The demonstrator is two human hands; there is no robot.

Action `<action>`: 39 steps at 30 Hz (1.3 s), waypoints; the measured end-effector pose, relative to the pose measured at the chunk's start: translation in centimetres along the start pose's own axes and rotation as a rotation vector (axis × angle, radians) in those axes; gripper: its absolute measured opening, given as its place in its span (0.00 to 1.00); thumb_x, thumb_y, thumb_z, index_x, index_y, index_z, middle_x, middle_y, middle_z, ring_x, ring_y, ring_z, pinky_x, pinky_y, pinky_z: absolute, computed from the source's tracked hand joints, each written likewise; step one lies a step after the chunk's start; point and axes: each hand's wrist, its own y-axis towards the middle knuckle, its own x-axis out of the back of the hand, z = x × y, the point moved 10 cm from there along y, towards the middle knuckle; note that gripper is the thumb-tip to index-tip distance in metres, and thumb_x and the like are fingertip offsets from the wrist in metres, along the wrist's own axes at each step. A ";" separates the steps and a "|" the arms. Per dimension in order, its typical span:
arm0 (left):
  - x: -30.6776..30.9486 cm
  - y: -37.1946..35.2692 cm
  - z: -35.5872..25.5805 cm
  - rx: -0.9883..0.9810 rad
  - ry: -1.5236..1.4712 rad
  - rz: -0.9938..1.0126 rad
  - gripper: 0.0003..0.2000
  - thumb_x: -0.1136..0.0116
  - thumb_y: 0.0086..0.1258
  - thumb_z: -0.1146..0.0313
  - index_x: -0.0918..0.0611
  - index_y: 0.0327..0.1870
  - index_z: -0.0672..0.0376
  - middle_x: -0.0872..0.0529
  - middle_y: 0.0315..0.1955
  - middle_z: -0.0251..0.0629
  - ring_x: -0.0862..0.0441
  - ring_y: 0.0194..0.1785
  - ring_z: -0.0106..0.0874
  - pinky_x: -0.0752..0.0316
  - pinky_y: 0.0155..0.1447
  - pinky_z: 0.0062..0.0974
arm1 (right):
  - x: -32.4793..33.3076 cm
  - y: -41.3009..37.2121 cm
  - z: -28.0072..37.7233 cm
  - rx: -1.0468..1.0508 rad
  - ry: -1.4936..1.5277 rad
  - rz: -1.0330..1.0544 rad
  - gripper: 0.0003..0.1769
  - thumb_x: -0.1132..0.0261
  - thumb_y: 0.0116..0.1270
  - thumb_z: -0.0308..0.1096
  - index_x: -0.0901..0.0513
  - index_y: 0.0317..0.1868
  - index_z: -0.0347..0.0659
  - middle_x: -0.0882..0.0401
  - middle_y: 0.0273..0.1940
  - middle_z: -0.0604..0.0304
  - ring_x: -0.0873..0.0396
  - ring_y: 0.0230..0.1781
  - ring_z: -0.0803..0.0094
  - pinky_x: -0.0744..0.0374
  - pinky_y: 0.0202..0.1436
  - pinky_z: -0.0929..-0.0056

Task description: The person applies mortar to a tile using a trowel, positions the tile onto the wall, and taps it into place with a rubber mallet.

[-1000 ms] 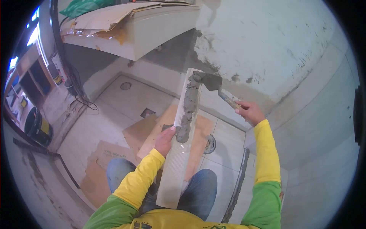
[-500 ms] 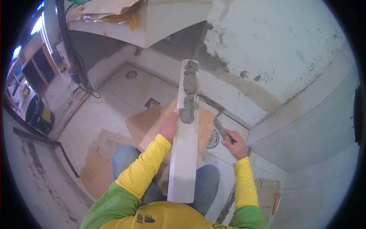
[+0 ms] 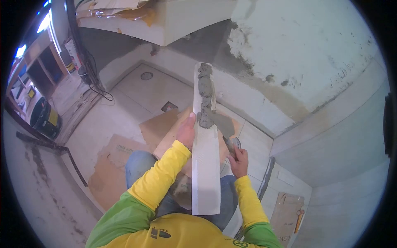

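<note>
Long tile strip [image 3: 205, 165] held over the lap, mortar [image 3: 205, 97] on its far half.

The left hand [image 3: 186, 132] grips the strip's left edge about mid-length, thumb laid up along the edge. The strip runs from above the knees out toward the far wall. Judged: fired tile, stiff and brittle, likely to snap if levered from one end. The wet mortar ridge makes the far end heavy, so a hold near mid-length, just below the ridge, balances it best, and the face there is clean and dry. The right hand [image 3: 239, 160] is closed in a fist just right of the strip, around what looks like a trowel [image 3: 226, 138]. The trowel handle is hidden in the fist and the blade is half behind the strip. The left fingers under the strip are unseen, and the strip's near end blends into the shirt. Cardboard [image 3: 159, 128] on the floor is partly covered.
</note>
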 end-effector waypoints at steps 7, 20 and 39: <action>-0.1 -0.6 -2.3 0.018 0.022 0.021 0.29 0.56 0.80 0.46 0.21 0.58 0.69 0.16 0.51 0.47 0.20 0.53 0.34 0.27 0.59 0.31 | 4.1 -0.5 -1.9 -0.124 -0.008 0.034 0.30 0.27 0.56 0.27 0.20 0.62 0.39 0.25 0.40 0.57 0.23 0.40 0.67 0.23 0.43 0.71; -5.2 -4.5 -2.5 0.065 -0.513 0.303 0.18 0.56 0.82 0.58 0.25 0.59 0.64 0.16 0.51 0.41 0.18 0.54 0.33 0.21 0.59 0.33 | -1.1 -1.6 5.8 -0.569 0.957 0.359 0.22 0.23 0.53 0.24 0.26 0.45 0.41 0.21 0.42 0.64 0.21 0.39 0.77 0.20 0.45 0.75; -4.9 -1.7 2.3 0.222 -0.540 0.236 0.21 0.60 0.83 0.57 0.30 0.67 0.61 0.19 0.58 0.43 0.20 0.59 0.39 0.25 0.66 0.41 | 0.1 -4.1 4.2 -0.690 0.851 0.410 0.21 0.24 0.54 0.23 0.27 0.42 0.43 0.22 0.37 0.66 0.21 0.39 0.75 0.21 0.48 0.72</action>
